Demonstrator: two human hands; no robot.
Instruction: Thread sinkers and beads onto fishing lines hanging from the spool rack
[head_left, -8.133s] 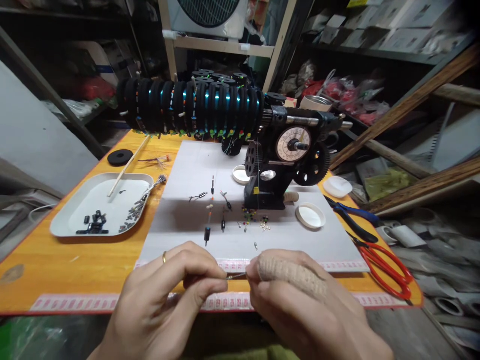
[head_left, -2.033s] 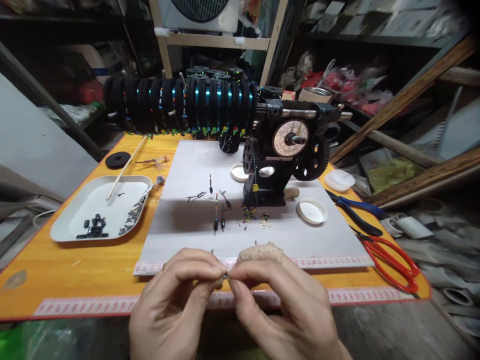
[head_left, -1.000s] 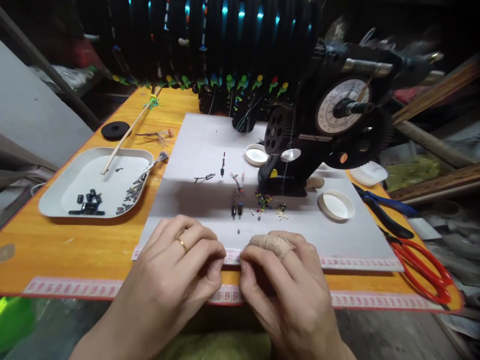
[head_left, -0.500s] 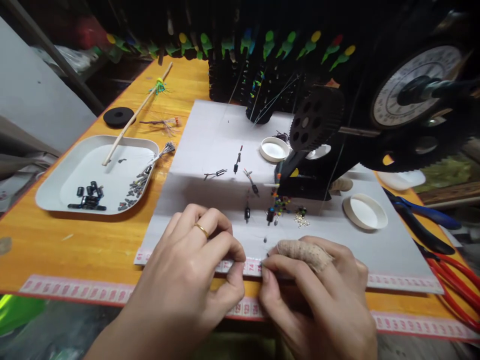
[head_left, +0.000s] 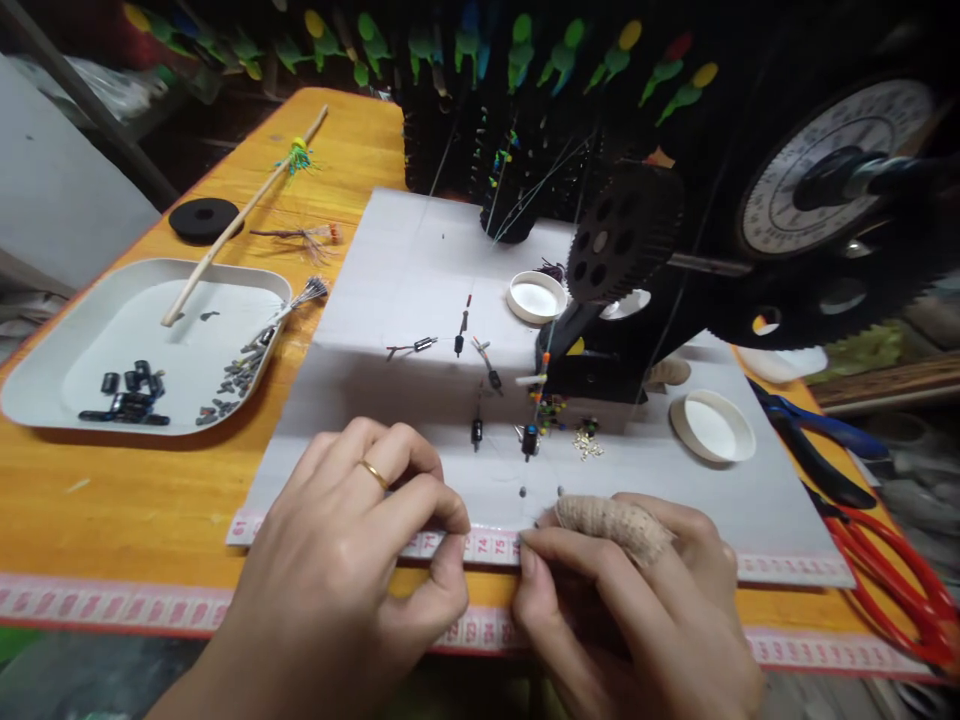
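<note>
Left hand [head_left: 356,540] and right hand [head_left: 637,610]: fingertips together; I cannot tell on what. Several cylinder assemblies [head_left: 477,432] appear made up; loose black cylinders [head_left: 129,404] lie in the white tray [head_left: 90,310].

Yellow-orange is shown by the grained wooden table [head_left: 187,510] at left. The board [head_left: 405,260] at centre is coloured pale grey-white, its front edged by a pink-and-white strip [head_left: 491,545] printed with red numerals. Plain white is seen in the tray [head_left: 37,330] at left, contrasted with black cylinders [head_left: 127,395] and grey pieces [head_left: 232,375]. Along the top, the black machine [head_left: 727,310] is dotted with green pegs [head_left: 520,50] tipped yellow, blue and red; its white dial [head_left: 769,195], upper right, is ringed by dark marks. At lower right, scissors [head_left: 936,600] are handled in red, pliers [head_left: 847,435] in blue and black. At bottom, the left hand [head_left: 337,550] is banded by a gold ring [head_left: 374,474]; a mottled beige wrap [head_left: 615,525] is worn on the right hand [head_left: 637,600].
</note>
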